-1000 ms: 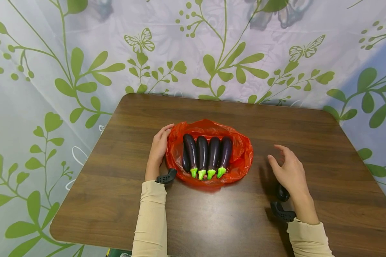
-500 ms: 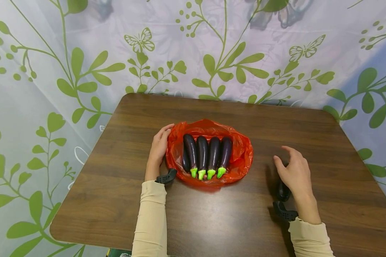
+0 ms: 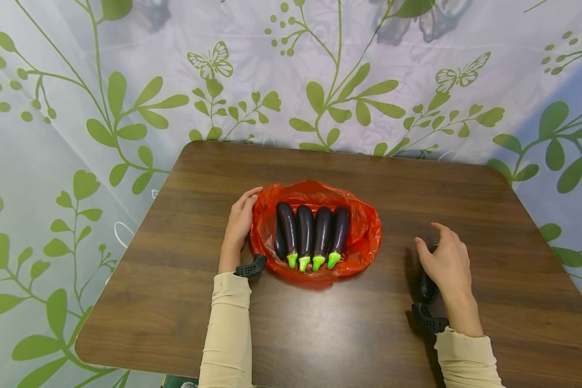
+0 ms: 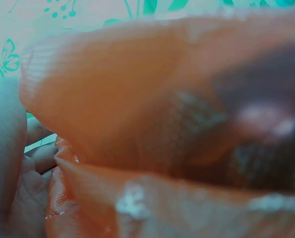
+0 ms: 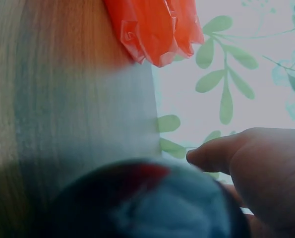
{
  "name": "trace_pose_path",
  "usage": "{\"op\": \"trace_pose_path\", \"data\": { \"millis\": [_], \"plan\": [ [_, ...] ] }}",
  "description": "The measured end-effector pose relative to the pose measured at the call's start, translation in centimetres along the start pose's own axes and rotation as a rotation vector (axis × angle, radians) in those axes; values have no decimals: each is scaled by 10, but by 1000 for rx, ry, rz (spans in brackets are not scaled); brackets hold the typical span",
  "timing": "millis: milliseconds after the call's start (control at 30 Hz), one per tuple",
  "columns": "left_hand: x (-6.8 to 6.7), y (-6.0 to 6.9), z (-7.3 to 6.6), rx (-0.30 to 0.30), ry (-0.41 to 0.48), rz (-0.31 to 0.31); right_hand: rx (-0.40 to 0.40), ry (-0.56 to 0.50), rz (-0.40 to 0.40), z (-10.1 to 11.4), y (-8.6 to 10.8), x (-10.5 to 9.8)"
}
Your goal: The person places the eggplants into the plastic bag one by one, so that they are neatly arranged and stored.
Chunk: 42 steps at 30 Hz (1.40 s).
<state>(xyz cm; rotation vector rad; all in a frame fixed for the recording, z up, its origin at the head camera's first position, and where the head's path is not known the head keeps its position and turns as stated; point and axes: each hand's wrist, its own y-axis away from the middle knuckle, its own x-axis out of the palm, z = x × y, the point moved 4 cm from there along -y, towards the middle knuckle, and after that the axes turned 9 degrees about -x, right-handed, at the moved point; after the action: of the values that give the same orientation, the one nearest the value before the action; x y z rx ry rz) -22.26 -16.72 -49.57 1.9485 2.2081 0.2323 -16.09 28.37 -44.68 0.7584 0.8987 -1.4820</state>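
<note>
An open red plastic bag (image 3: 366, 253) sits mid-table with several dark purple eggplants (image 3: 304, 229) inside, their green stem ends toward the person. My left hand (image 3: 238, 223) rests along the bag's left side; in the left wrist view, blurred red plastic (image 4: 112, 109) covers most of the picture and partly hides the fingers. Over at the right, my right hand (image 3: 447, 264) is above a single eggplant (image 3: 427, 289), thumb and index finger spread apart on either side of its far end. That eggplant's rounded end looms dark in the right wrist view, below the thumb (image 5: 221, 151).
The brown wooden table (image 3: 339, 339) has a patterned leaf-and-butterfly cloth (image 3: 252, 64) behind it and on its left. Black wrist bands (image 3: 250, 267) are worn on both wrists. Bare tabletop separates the bag from the lone eggplant.
My right hand has shifted slightly to the right and settled over the single eggplant, with more of its far end showing between thumb and finger. The left hand and the bag look unchanged.
</note>
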Motion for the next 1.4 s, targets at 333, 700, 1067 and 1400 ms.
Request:
{"op": "trace_pose_path", "data": {
  "millis": [333,700,1067,1400],
  "plan": [
    [-1,1,-1,0,9,8,11,11,6,-6,0,3],
    [0,-1,1,26,8,-14,31,24,35,-14,-1,8],
    [0,-1,1,21,9,-9,28,23,77,-16,-2,12],
    [0,0,0,0,28,11,10,26,70,-15,-2,12]
  ]
}}
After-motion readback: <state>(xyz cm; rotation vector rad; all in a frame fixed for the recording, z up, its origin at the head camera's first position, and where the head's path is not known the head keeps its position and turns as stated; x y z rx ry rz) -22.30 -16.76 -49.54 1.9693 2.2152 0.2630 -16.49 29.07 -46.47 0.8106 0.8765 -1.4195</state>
